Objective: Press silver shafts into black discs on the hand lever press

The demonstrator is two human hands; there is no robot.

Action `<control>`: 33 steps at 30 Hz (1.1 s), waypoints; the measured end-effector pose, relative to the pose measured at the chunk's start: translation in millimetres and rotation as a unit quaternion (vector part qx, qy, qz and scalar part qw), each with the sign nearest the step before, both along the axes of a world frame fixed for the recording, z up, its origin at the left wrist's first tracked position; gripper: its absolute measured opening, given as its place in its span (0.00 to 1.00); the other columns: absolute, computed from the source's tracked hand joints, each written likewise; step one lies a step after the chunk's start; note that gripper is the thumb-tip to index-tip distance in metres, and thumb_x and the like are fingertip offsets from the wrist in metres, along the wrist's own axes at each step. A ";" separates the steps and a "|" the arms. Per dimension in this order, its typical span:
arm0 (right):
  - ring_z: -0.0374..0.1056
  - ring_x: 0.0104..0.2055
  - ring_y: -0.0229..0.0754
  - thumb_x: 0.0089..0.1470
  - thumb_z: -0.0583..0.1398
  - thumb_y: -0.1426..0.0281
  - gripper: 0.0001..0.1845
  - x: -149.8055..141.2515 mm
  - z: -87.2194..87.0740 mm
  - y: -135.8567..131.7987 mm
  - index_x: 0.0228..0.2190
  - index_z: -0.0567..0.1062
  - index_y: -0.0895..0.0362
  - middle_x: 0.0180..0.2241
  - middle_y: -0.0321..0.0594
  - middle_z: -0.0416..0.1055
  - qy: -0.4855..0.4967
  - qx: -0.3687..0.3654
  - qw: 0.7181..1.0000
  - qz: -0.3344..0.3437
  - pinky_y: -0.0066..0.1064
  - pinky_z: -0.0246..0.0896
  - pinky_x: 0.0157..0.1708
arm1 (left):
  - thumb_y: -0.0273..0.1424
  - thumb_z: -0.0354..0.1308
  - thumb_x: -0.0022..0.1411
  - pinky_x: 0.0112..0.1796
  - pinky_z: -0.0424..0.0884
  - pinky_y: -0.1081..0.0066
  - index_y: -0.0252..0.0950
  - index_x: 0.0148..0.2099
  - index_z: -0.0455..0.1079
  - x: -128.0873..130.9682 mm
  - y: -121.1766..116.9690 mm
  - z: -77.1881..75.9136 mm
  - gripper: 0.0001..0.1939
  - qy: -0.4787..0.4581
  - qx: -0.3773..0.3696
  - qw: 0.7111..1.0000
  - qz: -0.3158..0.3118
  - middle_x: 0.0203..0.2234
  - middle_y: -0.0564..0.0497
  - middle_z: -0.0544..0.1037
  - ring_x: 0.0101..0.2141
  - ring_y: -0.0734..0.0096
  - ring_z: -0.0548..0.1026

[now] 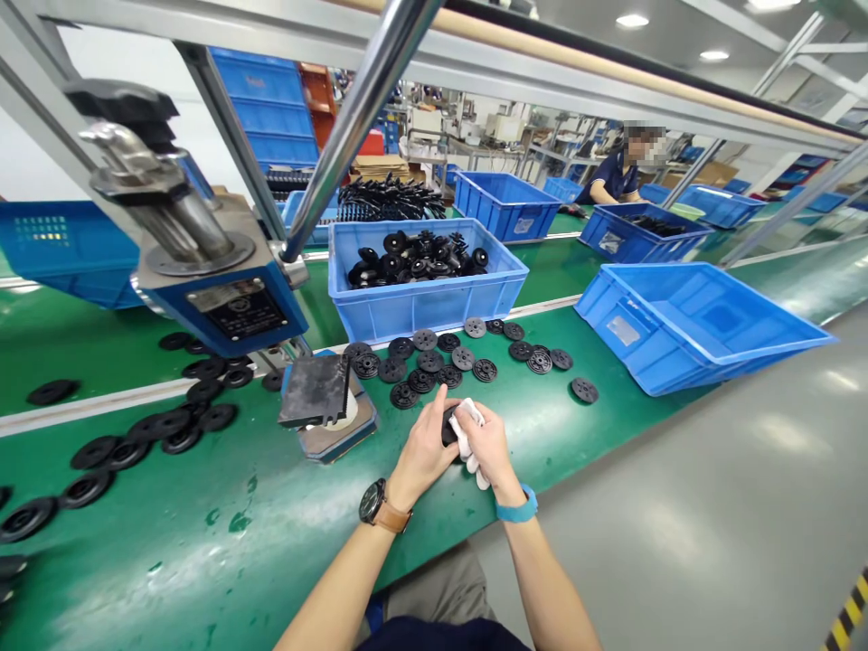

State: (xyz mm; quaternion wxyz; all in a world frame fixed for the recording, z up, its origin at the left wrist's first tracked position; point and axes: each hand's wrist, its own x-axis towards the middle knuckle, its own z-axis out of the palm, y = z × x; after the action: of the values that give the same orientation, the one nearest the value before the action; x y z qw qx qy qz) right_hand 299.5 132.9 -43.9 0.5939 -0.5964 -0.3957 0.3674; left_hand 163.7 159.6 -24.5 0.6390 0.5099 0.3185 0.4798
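My left hand (426,445) is closed around the edge of a black plastic disc (448,429), held just above the green bench near its front edge. Pressed against that disc is a white cloth (469,421), bunched in the fingers of my right hand (489,443). The two hands cover much of the disc, so only part of its dark face shows. Beyond my hands lie several similar black discs (463,358) with holes and ribs, spread flat on the bench. One disc (584,391) sits apart from them to the right.
A hand press (231,298) with a steel lever stands at left, its black plate (316,391) in front. Behind the discs is a blue bin (427,303) of black parts. A tilted blue bin (684,316) rests at right. Across the line sits a co-worker (614,176).
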 end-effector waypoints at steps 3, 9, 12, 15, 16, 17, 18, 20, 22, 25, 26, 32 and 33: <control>0.63 0.23 0.36 0.55 0.65 0.50 0.24 -3.5 -2.1 1.4 0.21 0.73 0.55 0.19 0.31 0.66 -0.038 0.002 0.999 -0.030 0.25 0.61 0.23 | 0.18 0.72 0.47 0.66 0.56 0.57 0.40 0.65 0.68 -0.8 0.7 -3.0 0.43 0.028 0.029 0.999 -0.019 0.54 0.40 0.79 0.61 0.47 0.70; 0.64 0.22 0.38 0.64 0.54 0.48 0.25 15.7 1.1 1.4 0.30 0.76 0.54 0.21 0.33 0.68 -0.106 -0.012 0.974 -0.200 0.27 0.61 0.23 | 0.32 0.71 0.56 0.67 0.54 0.46 0.41 0.65 0.68 -5.7 24.4 -15.4 0.35 0.184 0.176 0.965 0.056 0.59 0.38 0.75 0.63 0.41 0.67; 0.71 0.27 0.43 0.64 0.53 0.50 0.24 63.6 11.8 -6.3 0.41 0.78 0.55 0.27 0.39 0.76 -0.144 -0.039 0.944 -0.296 0.30 0.64 0.26 | 0.36 0.66 0.61 0.67 0.52 0.43 0.38 0.65 0.66 -11.5 42.5 -24.1 0.32 0.252 0.226 0.933 0.125 0.63 0.35 0.70 0.66 0.38 0.62; 0.76 0.43 0.51 0.59 0.58 0.53 0.23 126.4 25.9 -16.2 0.47 0.77 0.55 0.42 0.48 0.80 -0.202 -0.073 0.909 -0.356 0.36 0.68 0.39 | 0.36 0.60 0.66 0.68 0.49 0.41 0.36 0.67 0.63 -14.6 51.1 -30.2 0.30 0.293 0.256 0.906 0.165 0.67 0.34 0.66 0.69 0.39 0.57; 0.75 0.48 0.54 0.58 0.59 0.55 0.23 145.6 30.2 -18.2 0.49 0.77 0.57 0.47 0.51 0.79 -0.222 -0.088 0.899 -0.367 0.39 0.68 0.44 | 0.35 0.59 0.67 0.68 0.49 0.41 0.36 0.68 0.63 -14.6 51.4 -31.4 0.29 0.297 0.264 0.902 0.170 0.67 0.34 0.65 0.70 0.39 0.55; 0.73 0.52 0.57 0.57 0.59 0.57 0.25 162.1 33.7 -19.0 0.50 0.76 0.59 0.50 0.55 0.78 -0.241 -0.105 0.890 -0.373 0.41 0.66 0.47 | 0.35 0.58 0.67 0.68 0.49 0.41 0.36 0.68 0.63 -14.1 51.0 -32.3 0.29 0.299 0.271 0.899 0.172 0.67 0.34 0.65 0.70 0.39 0.55; 0.73 0.54 0.59 0.57 0.60 0.59 0.25 175.3 36.4 -18.3 0.51 0.76 0.62 0.51 0.59 0.77 -0.259 -0.123 0.882 -0.373 0.43 0.65 0.50 | 0.35 0.58 0.67 0.68 0.49 0.41 0.37 0.68 0.63 -13.2 49.9 -33.0 0.28 0.300 0.276 0.897 0.171 0.67 0.34 0.65 0.70 0.39 0.55; 0.73 0.54 0.60 0.58 0.60 0.60 0.25 190.6 38.8 -12.3 0.51 0.77 0.64 0.51 0.61 0.77 -0.294 -0.153 0.875 -0.353 0.44 0.64 0.51 | 0.36 0.58 0.68 0.68 0.52 0.41 0.37 0.67 0.63 -10.8 47.4 -34.3 0.28 0.302 0.278 0.897 0.164 0.67 0.35 0.65 0.70 0.40 0.56; 0.74 0.54 0.57 0.59 0.61 0.61 0.23 193.1 38.0 0.3 0.50 0.78 0.62 0.51 0.56 0.78 -0.327 -0.172 0.874 -0.314 0.42 0.65 0.52 | 0.36 0.57 0.68 0.67 0.54 0.41 0.37 0.67 0.64 -8.5 45.5 -35.6 0.27 0.310 0.277 0.896 0.157 0.66 0.35 0.65 0.69 0.40 0.58; 0.73 0.55 0.52 0.60 0.65 0.62 0.22 184.7 34.8 27.7 0.53 0.76 0.58 0.53 0.50 0.76 -0.372 -0.189 0.874 -0.248 0.42 0.66 0.55 | 0.36 0.56 0.68 0.66 0.56 0.40 0.35 0.66 0.64 -6.8 44.2 -36.8 0.26 0.328 0.286 0.888 0.149 0.65 0.33 0.66 0.67 0.39 0.61; 0.72 0.55 0.51 0.61 0.65 0.62 0.22 181.3 34.0 37.2 0.54 0.75 0.58 0.54 0.48 0.75 -0.383 -0.197 0.873 -0.230 0.44 0.67 0.55 | 0.36 0.55 0.68 0.66 0.56 0.40 0.35 0.65 0.65 -6.9 44.0 -36.8 0.26 0.331 0.289 0.886 0.146 0.64 0.32 0.67 0.66 0.39 0.62; 0.73 0.53 0.49 0.66 0.63 0.62 0.20 167.6 27.4 64.0 0.55 0.72 0.57 0.56 0.47 0.71 -0.416 -0.255 0.853 -0.184 0.48 0.72 0.51 | 0.36 0.56 0.68 0.64 0.61 0.41 0.36 0.62 0.68 -9.2 43.3 -34.1 0.23 0.321 0.281 0.893 0.145 0.60 0.33 0.71 0.63 0.39 0.67; 0.73 0.52 0.49 0.66 0.63 0.63 0.20 165.7 24.9 62.4 0.55 0.72 0.57 0.56 0.47 0.71 -0.420 -0.261 0.851 -0.178 0.47 0.72 0.51 | 0.36 0.55 0.68 0.63 0.62 0.42 0.36 0.62 0.68 -9.2 43.2 -34.0 0.23 0.324 0.281 0.891 0.146 0.60 0.33 0.71 0.62 0.40 0.68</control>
State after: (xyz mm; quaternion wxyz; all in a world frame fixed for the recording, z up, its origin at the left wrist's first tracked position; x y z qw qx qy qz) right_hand 465.2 195.3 -19.0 0.2488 -0.8873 -0.3836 0.0600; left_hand 154.5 202.8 -58.5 0.2530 0.7430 0.4306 0.4455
